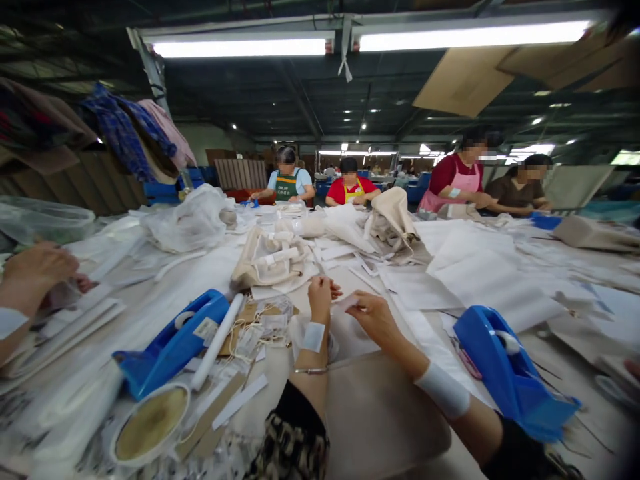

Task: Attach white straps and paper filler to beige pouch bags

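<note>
Quite thin, whitish, translucent sheet (354, 335)

- Thin translucent white sheet (355, 339): lightly rumpled, edge raised, pinched in right grip (376, 319).
- Beige fabric piece (385, 413): flat, rounded near corner, just nearside of sheet.

Two long white lights (240, 48) shine above a big table (270, 373). The roof (220, 87) is high and dark, with tiny lights (363, 126) far away. A pale wall (205, 137) stands far on the left. Clothes (120, 133) hang on the left, and brown cardboard sheets (465, 80) are up high on the right.
</note>
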Action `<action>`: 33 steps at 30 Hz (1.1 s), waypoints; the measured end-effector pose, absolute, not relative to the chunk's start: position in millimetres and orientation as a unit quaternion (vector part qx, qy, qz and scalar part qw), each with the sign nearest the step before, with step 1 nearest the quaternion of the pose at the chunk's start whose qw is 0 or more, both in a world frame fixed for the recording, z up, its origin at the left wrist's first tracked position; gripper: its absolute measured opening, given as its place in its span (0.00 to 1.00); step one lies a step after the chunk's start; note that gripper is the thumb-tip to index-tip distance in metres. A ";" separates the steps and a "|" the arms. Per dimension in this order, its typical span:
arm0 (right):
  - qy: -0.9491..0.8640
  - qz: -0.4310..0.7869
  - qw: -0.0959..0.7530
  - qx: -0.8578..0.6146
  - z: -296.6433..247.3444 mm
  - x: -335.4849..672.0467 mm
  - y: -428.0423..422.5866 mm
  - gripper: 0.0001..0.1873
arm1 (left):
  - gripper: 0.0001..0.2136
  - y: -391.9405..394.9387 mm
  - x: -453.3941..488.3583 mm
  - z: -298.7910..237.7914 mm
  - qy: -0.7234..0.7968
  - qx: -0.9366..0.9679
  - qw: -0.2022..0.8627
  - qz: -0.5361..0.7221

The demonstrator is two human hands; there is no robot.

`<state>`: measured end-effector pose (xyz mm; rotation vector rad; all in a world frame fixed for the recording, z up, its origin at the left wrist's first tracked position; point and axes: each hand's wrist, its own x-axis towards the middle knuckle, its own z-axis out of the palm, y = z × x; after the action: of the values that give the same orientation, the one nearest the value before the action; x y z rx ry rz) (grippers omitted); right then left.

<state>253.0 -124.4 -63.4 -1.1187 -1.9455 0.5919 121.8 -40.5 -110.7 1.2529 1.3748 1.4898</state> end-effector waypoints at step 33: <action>-0.929 -0.028 0.311 -0.197 -110.2 293.0 -248.2 0.12 | 0.14 -36.5 159.3 -129.7 0.518 0.838 0.169 -0.008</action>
<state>293.0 -248.2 -110.2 -0.5213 -2.4529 -0.0749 159.3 -36.5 -129.7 2.3839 1.4734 -0.0235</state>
